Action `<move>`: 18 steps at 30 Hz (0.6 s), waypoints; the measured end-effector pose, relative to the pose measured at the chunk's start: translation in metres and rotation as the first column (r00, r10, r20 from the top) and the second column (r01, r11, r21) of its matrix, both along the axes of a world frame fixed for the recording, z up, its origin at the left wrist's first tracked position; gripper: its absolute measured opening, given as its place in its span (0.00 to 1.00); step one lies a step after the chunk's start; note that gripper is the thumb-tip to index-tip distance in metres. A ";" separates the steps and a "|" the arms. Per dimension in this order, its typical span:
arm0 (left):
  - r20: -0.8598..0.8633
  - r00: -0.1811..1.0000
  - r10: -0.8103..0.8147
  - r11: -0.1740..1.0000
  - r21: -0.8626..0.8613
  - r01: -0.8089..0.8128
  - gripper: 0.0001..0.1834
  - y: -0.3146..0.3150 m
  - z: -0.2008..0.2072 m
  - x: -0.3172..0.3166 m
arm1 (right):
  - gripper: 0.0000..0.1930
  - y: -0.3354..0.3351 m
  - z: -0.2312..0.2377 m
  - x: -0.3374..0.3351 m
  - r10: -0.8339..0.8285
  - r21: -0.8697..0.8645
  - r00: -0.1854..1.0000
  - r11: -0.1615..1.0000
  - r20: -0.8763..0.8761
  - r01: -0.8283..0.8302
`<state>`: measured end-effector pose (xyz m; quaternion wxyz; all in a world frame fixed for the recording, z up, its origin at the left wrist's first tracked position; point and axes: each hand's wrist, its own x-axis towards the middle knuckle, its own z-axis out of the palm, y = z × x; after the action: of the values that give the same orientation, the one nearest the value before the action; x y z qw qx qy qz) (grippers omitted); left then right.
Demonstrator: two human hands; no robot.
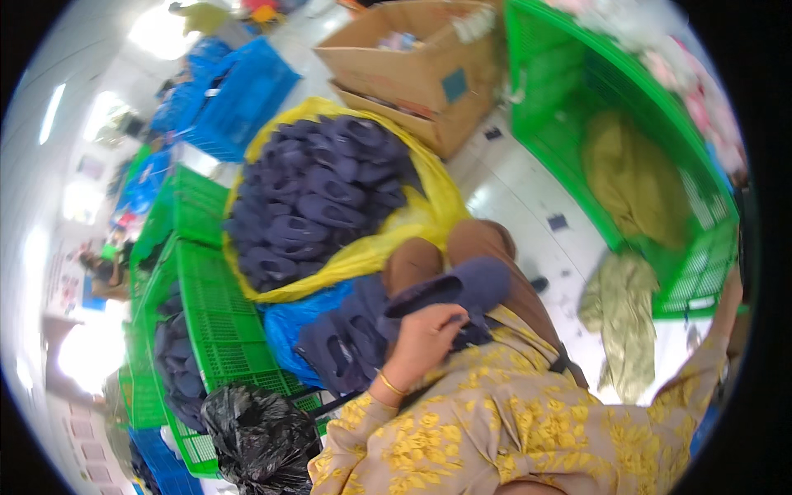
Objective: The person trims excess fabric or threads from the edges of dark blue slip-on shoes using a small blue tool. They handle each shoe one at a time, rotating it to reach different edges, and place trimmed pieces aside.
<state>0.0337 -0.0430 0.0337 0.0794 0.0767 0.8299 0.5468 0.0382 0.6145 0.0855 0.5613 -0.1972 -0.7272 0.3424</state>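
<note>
My left hand [425,342], with a thin gold bangle at its wrist, is closed on a dark navy slipper [483,285] held over my lap. The slipper's opening shows, and its rounded end points right. More navy slippers [342,346] lie against my lap on the left, on blue plastic [289,326]. My right forearm [726,309] stretches far out to the right, beside a green crate; its hand is lost at the dark rim of the picture. Ahead of my knees, a big yellow bag [437,177] stands open, heaped with navy slippers [322,190].
Green crates [219,322] stand at my left, one holding dark slippers, with a black plastic bag [256,437] nearby. A large green crate [569,140] at the right holds olive cloth [631,177]; more cloth [623,322] hangs below. Cardboard boxes [412,70] and a blue crate [243,99] stand farther off.
</note>
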 end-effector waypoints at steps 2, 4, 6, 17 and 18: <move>0.278 0.959 0.062 0.987 0.127 -0.100 0.05 0.004 -0.002 0.001 | 0.12 -0.044 -0.011 0.000 -0.026 -0.041 0.992 0.999 0.125 0.031; 0.333 0.942 0.050 0.967 0.218 -0.129 0.07 0.015 0.005 -0.002 | 0.12 -0.100 -0.032 0.005 -0.001 -0.078 0.961 0.997 0.278 0.024; 0.390 0.921 -0.016 0.942 0.314 -0.117 0.09 0.026 0.005 -0.003 | 0.12 -0.184 -0.060 0.004 0.216 -0.147 0.887 0.974 0.407 -0.170; 0.449 0.893 -0.003 0.924 0.342 -0.169 0.08 0.027 0.006 -0.005 | 0.21 -0.415 -0.074 -0.004 0.813 -0.280 0.112 0.321 0.571 -0.905; 0.389 0.919 0.066 0.937 0.292 -0.191 0.08 0.018 0.006 -0.009 | 0.19 -0.416 -0.075 -0.008 0.844 -0.348 0.100 0.322 0.527 -0.881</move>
<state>0.0246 -0.0247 0.0399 0.1855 -0.0721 0.7016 0.6842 0.0305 0.1980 0.0100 -0.0208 0.1779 -0.8506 0.4944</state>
